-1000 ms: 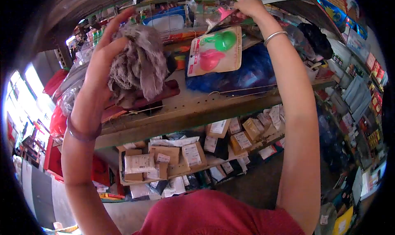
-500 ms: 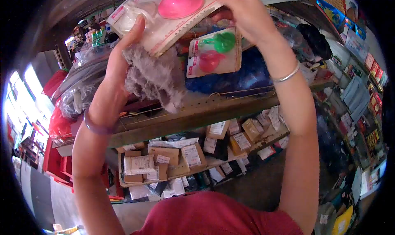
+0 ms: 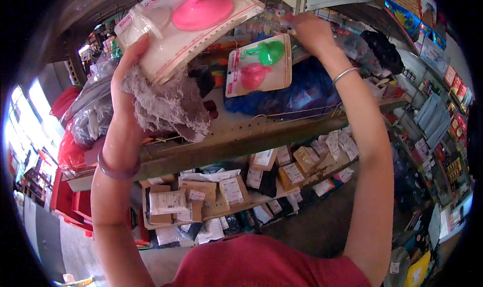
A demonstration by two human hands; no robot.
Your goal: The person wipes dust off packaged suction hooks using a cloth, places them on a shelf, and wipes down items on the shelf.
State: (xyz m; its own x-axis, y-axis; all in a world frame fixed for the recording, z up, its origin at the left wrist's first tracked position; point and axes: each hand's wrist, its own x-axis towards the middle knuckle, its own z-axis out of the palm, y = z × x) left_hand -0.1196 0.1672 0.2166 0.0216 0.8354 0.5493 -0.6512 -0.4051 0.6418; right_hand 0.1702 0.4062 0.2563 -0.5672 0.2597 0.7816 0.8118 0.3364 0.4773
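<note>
My left hand [image 3: 132, 60] is closed, thumb in front, on a large carded pack [image 3: 201, 38]. The card bears a pink cup-shaped plastic piece [image 3: 204, 10] and a clear one. A shaggy grey cloth [image 3: 168, 103] hangs from the same hand, below the card. My right hand [image 3: 313, 31] is apart from the card, up by a shelf post, its fingers bent together; what they hold, if anything, cannot be made out. Below it, a smaller carded pack [image 3: 259, 65] with green and pink pieces stands against a blue plastic-wrapped bundle [image 3: 287, 98].
A shelf edge [image 3: 231, 141] with a string along it crosses in front of me. Beneath, a lower shelf carries several labelled parcels [image 3: 234, 191]. Red crates [image 3: 68, 201] stand at the left, clear plastic bags [image 3: 93, 121] above them. Packed goods [image 3: 455, 126] line the right.
My right hand has let go of the large card's right side and moved right. The left hand has shifted left and slightly down with the card and grey cloth.
</note>
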